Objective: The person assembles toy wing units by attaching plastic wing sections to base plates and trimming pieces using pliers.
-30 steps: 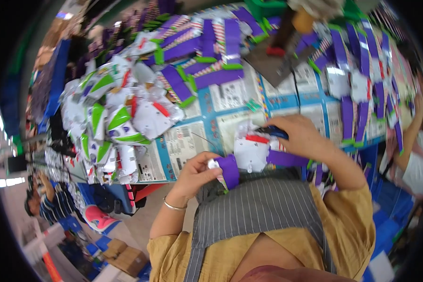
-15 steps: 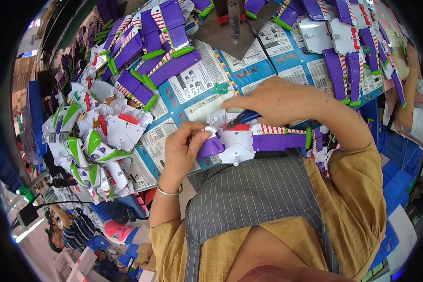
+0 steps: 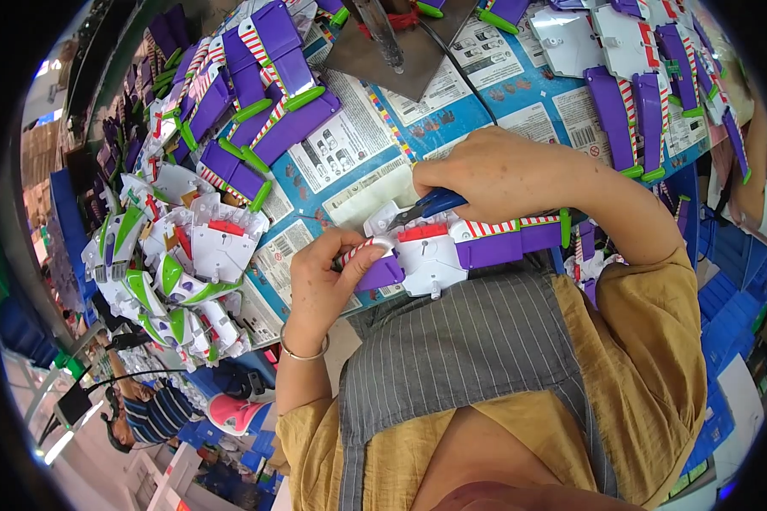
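Note:
I hold a white toy backpack piece with purple wings (image 3: 452,251) just above the table's near edge, close to my chest. My left hand (image 3: 320,277) grips its left purple wing, thumb on top. My right hand (image 3: 494,175) is closed around a blue-handled tool (image 3: 430,204) whose tip rests on the piece's red and white middle. The right wing, with red-striped trim and a green tip, sticks out under my right wrist.
A heap of white and green toy parts (image 3: 166,272) lies at the left. Purple wings (image 3: 256,111) cover the far left and far right (image 3: 648,94). A metal stand (image 3: 392,47) is at the back. Printed blue sheets (image 3: 528,94) cover the table. Another person's arm (image 3: 754,170) is at the right rim.
The view has tilted and come closer to the table. My hands stay on the toy piece, which sits slightly lower and nearer to my chest; the tool remains pressed on its middle.

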